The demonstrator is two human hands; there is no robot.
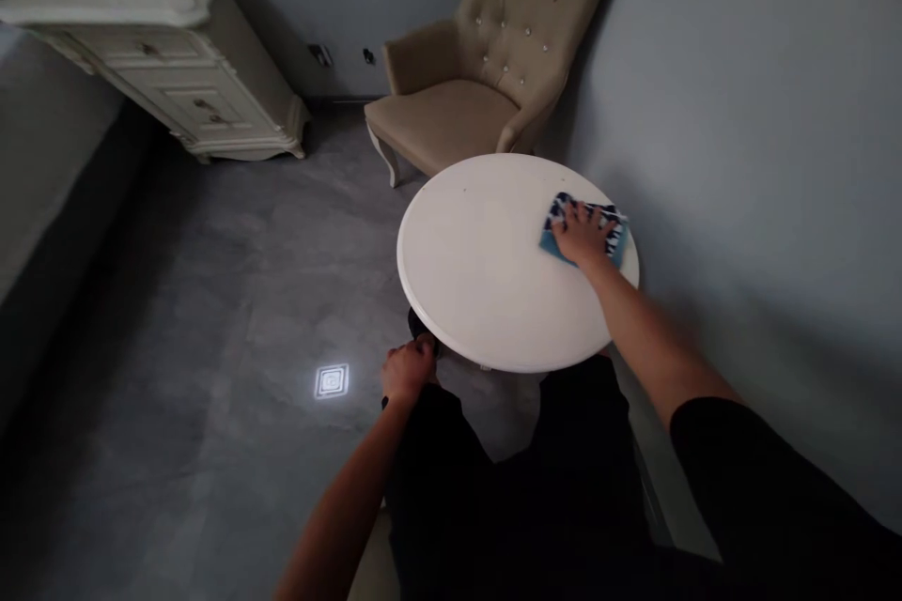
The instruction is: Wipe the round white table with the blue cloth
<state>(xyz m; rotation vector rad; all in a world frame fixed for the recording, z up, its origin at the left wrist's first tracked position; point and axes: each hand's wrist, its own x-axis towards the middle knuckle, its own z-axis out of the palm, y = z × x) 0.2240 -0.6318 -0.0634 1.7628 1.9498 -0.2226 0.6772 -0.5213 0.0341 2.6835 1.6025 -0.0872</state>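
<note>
A round white table (486, 254) stands in front of my knees. On its right side lies a folded cleaning cloth (618, 249), blue with a dark and white pattern. My right hand (583, 230) lies flat on top of this cloth with its fingers spread, pressing it to the tabletop. My left hand (409, 368) rests by my left knee, just below the table's near left edge. Its fingers are curled in, and nothing shows in them. A few tiny dark specks dot the far part of the tabletop.
Behind the table is a beige tufted armchair (451, 117). A white cabinet (190, 80) with drawers stands at the back left, near a grey bed or sofa edge (49, 169). A grey wall (761, 113) runs close along the right. A lit square pattern (332, 381) shows on the floor.
</note>
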